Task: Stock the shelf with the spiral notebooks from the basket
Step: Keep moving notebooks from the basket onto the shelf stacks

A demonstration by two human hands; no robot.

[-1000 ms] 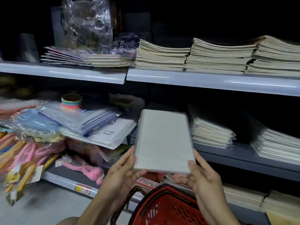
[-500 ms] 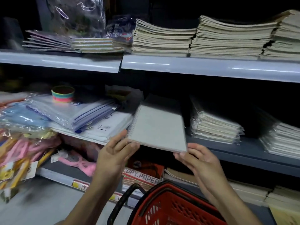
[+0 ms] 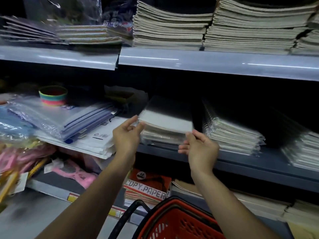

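My left hand (image 3: 126, 135) pinches the near left corner of the spiral notebook (image 3: 168, 116), thumb and fingers at the coil end, while my right hand (image 3: 200, 149) has curled fingers touching the near right corner; whether it truly grips I cannot tell. The notebook lies flat on top of a wrapped stack (image 3: 162, 137) on the middle shelf (image 3: 241, 163), dead centre of my view. At three o'clock from it sits another stack of spiral notebooks (image 3: 231, 133), just beside. At nine o'clock, clear zip folders (image 3: 69, 118) and a rainbow ring (image 3: 52, 95). Down at six o'clock, the red basket (image 3: 181, 221) with its black handle, copy paper (image 3: 148, 187) behind it.
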